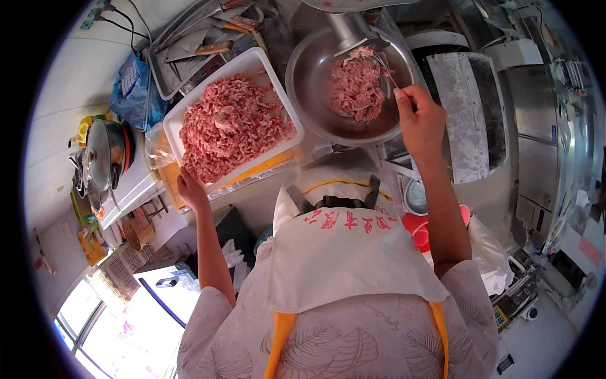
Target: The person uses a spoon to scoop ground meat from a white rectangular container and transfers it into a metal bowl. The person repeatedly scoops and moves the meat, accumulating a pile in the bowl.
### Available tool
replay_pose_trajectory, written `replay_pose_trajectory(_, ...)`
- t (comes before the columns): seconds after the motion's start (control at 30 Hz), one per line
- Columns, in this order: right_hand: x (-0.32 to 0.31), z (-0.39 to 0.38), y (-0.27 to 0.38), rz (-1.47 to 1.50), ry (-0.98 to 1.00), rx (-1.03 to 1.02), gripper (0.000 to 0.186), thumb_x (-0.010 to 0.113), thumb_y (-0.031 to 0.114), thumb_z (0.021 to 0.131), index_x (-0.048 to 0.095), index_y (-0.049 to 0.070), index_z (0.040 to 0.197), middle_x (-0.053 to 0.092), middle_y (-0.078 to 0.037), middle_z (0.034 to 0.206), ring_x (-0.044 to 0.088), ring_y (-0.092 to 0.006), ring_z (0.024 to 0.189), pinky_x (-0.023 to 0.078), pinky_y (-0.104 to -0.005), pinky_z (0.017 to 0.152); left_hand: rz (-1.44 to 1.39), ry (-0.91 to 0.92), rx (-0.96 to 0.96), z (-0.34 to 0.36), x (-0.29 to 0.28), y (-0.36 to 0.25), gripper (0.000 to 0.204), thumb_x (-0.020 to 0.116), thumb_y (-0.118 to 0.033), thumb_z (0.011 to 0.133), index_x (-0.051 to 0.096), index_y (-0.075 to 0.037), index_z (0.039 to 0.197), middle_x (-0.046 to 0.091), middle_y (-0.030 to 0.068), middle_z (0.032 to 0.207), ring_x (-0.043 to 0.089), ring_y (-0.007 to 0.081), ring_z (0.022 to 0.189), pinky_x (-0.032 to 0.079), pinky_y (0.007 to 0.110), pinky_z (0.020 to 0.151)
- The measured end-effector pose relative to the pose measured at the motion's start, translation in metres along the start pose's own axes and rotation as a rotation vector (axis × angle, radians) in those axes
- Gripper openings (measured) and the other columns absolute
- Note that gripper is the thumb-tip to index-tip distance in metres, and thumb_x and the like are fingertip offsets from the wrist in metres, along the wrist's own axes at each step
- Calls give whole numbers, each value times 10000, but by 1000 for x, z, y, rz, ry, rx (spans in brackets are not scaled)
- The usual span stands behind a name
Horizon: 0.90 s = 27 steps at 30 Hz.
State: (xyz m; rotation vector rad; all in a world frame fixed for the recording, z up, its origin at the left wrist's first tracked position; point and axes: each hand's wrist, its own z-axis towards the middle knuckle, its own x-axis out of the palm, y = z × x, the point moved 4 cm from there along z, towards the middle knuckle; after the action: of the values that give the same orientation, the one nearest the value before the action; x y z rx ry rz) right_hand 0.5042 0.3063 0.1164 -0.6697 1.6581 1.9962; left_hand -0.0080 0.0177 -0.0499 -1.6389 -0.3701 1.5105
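Note:
A white tray [281,91] heaped with coarse minced meat [224,126] stands ahead on the left. My left hand [191,189] is closed on the tray's near-left edge. To its right lies a wide steel bowl [309,95], with a mound of minced meat [358,88] inside. Above the bowl juts the metal outlet of a meat grinder [351,31], and meat hangs at its mouth. My right hand [420,120] pinches the handle of a thin metal utensil [390,74] over the bowl's right side. The utensil's tip reaches the meat by the outlet; its exact shape is hard to make out.
Behind the white tray, a metal tray [167,76] holds several knives and cleavers [214,48]. A blue plastic bag [134,95] and a lidded pan [101,151] are at the left. A worn metal-topped unit [464,114] stands right of the bowl. Red containers [416,230] sit below my right forearm.

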Motion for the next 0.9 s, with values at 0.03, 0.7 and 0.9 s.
replay_pose_trajectory(0.03, 1, -1, 3, -25, -4, -33, 169, 701, 151, 982, 626, 46, 872, 617, -135, 688, 558, -264, 557, 435, -366, 545, 10, 10, 2, 1, -1, 2, 510, 570, -449, 1087, 699, 22, 939, 671, 97, 763, 560, 180, 693, 468, 378, 673)
replay_pose_trajectory(0.7, 29, -4, 29, -737, 190, -557, 155, 661, 79, 839, 619, 80, 988, 694, -120, 785, 721, -325, 662, 561, -443, 544, -8, 26, 26, -2, 0, -7, 520, 563, -458, 1087, 690, 23, 934, 682, 97, 799, 594, 175, 740, 477, 373, 695)
replay_pose_trajectory(0.9, 24, 18, 41, -901, 371, -707, 280, 645, 71, 840, 676, 47, 1117, 723, -128, 793, 751, -291, 697, 578, -390, 564, 10, 31, 13, -3, -3, -4, 519, 576, -456, 1079, 702, 24, 926, 683, 96, 779, 591, 179, 716, 470, 383, 675)
